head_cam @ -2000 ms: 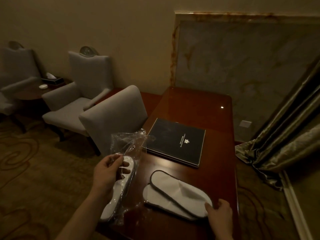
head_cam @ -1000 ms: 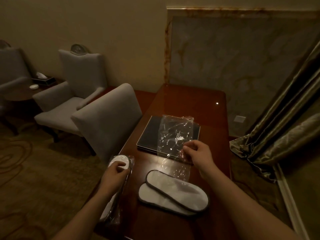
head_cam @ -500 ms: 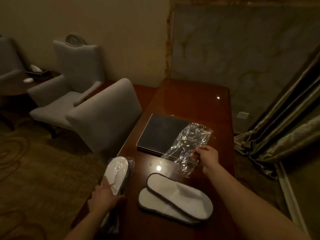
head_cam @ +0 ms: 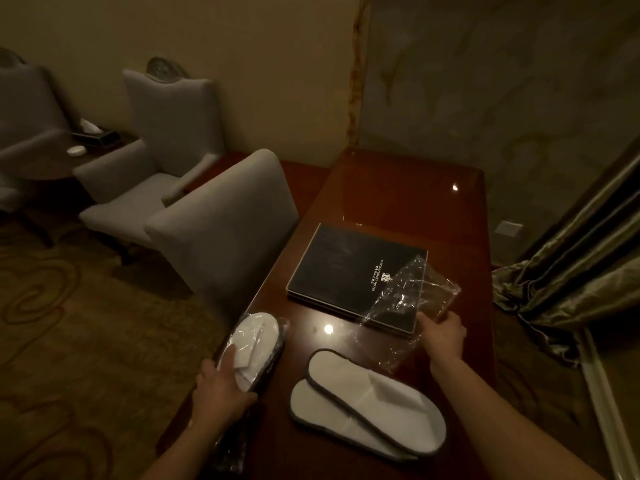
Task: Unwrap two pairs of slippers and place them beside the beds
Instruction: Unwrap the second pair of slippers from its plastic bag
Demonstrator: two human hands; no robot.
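An unwrapped pair of white slippers (head_cam: 367, 407) with grey trim lies stacked on the dark wooden desk (head_cam: 408, 199), near its front edge. A second pair, still in its clear wrapper (head_cam: 254, 344), lies along the desk's left edge. My left hand (head_cam: 221, 386) rests on this wrapped pair with fingers laid over it. My right hand (head_cam: 441, 334) grips an empty clear plastic wrapper (head_cam: 408, 299) that lies partly over the corner of a black folder (head_cam: 349, 271).
A grey chair (head_cam: 221, 223) stands tight against the desk's left side, with a grey armchair (head_cam: 152, 161) behind it. A small side table (head_cam: 45, 164) with a tissue box is at far left. Curtains (head_cam: 568, 271) hang at the right. Patterned carpet covers the floor.
My right hand picked up the empty wrapper and carried it rightward over the folder's corner. My left hand lowered the wrapped pair onto the desk's left edge and now rests on it.
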